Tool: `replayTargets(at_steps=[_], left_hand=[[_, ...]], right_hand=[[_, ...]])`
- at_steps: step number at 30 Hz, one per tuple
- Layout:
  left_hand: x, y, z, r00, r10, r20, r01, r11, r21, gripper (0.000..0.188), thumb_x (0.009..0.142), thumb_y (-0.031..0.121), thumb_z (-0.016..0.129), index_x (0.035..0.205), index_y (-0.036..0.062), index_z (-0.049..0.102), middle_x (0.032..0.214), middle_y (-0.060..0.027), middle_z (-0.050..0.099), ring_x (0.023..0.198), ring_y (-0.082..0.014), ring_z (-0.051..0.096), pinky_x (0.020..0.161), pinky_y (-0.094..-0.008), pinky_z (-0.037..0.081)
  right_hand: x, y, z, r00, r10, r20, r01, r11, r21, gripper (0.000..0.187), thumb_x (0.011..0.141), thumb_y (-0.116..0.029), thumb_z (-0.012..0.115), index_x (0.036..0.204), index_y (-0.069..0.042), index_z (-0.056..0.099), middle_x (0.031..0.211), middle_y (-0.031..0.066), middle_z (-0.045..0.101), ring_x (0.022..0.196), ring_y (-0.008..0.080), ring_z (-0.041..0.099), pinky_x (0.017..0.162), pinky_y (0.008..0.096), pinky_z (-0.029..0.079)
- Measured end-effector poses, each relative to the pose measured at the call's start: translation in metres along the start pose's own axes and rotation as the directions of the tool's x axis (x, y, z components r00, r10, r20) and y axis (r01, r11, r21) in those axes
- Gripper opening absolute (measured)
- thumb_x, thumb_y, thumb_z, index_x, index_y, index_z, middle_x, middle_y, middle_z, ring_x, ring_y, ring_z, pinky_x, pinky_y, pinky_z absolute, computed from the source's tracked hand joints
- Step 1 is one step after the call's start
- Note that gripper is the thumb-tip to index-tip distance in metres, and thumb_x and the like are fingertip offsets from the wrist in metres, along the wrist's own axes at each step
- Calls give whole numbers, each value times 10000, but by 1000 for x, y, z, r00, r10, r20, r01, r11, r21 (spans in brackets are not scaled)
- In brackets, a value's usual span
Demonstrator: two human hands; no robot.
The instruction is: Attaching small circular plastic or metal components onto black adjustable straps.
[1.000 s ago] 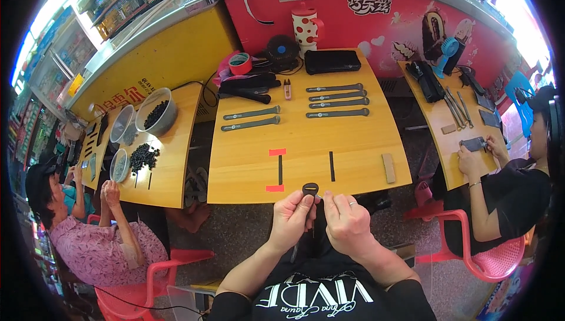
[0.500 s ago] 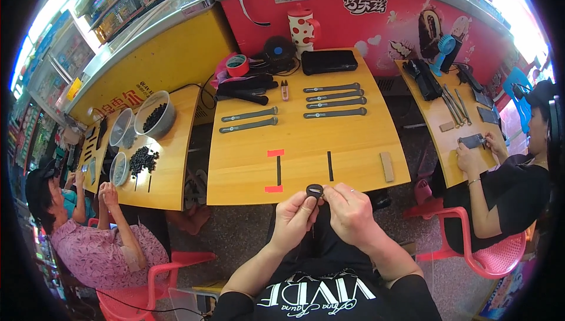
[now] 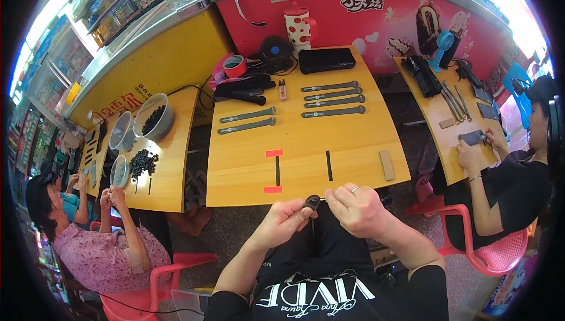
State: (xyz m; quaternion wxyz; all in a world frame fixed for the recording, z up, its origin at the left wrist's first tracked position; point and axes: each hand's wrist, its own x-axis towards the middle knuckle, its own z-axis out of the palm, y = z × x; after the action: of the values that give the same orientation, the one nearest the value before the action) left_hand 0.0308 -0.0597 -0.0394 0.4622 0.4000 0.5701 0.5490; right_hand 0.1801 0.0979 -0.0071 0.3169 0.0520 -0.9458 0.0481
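Note:
My left hand (image 3: 286, 222) is closed, pinching a dark rounded piece (image 3: 312, 203) between thumb and fingers just off the table's near edge. It resembles the round end of the grey straps; the rest of it is hidden by my fingers or lost against dark trousers. Close beside it, my right hand (image 3: 357, 210) is closed too, with a thin pale line, perhaps a slim tool, reaching from its fingertips toward the piece. On the wooden table (image 3: 353, 138) lie two grey straps (image 3: 247, 125) at left and several more straps (image 3: 333, 112) toward the right.
Red tape pieces (image 3: 273, 153), a black strip (image 3: 329, 165) and a tan block (image 3: 386, 165) are near the front. Behind are small pliers (image 3: 282, 90), a black case (image 3: 326, 61), a fan (image 3: 275, 50) and a spotted cup (image 3: 298, 24). Co-workers sit at both side tables.
The dark piece has tilted and dropped slightly in my left hand. My right hand has shifted right, widening the gap between my hands.

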Motion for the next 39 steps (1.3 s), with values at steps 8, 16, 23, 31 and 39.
replayTargets(at_steps=[8, 16, 23, 31, 39], left_hand=[[-1, 11, 17, 985, -158, -69, 140, 967, -212, 187, 986, 159, 516, 954, 23, 640, 653, 39, 529, 555, -21, 451, 483, -180, 361], [4, -7, 24, 991, -31, -134, -2, 970, -245, 148, 954, 116, 565, 882, 3, 629, 683, 33, 551, 580, -32, 472, 504, -198, 377], [0, -5, 11, 999, -26, 34, 20, 986, 165, 175, 900, 113, 628, 767, 1, 610, 587, 49, 509, 572, -26, 433, 505, -228, 363], [-4, -2, 25, 985, 52, -163, -7, 965, 262, 82, 876, 53, 621, 844, -22, 633, 629, -38, 582, 577, -86, 535, 529, -249, 425], [-4, -21, 33, 925, 303, -231, -168, 868, 467, 192, 866, -12, 596, 1054, -22, 634, 808, -100, 655, 699, -143, 638, 629, -281, 504]], right_hand=[[-4, -2, 6, 999, -49, -8, 49, 999, -9, 331, 637, -83, 607, 929, 70, 639, 689, 64, 504, 574, 179, 532, 452, 287, 419], [-7, -6, 1, 998, -48, 27, 50, 993, -109, 316, 647, -112, 611, 911, 59, 639, 682, 55, 509, 585, 172, 542, 467, 275, 436], [-7, 2, -4, 984, -162, 71, 170, 975, -142, 269, 651, -119, 618, 871, 34, 644, 681, 45, 509, 582, 168, 547, 466, 271, 445], [-5, 2, 0, 987, 67, 149, -105, 958, 267, 126, 715, -147, 659, 713, -55, 573, 686, 79, 516, 620, 234, 578, 489, 338, 442], [-8, -26, 7, 991, 132, 35, -132, 991, 2, 181, 771, -187, 646, 660, -96, 536, 661, 40, 489, 577, 181, 544, 462, 296, 400]])
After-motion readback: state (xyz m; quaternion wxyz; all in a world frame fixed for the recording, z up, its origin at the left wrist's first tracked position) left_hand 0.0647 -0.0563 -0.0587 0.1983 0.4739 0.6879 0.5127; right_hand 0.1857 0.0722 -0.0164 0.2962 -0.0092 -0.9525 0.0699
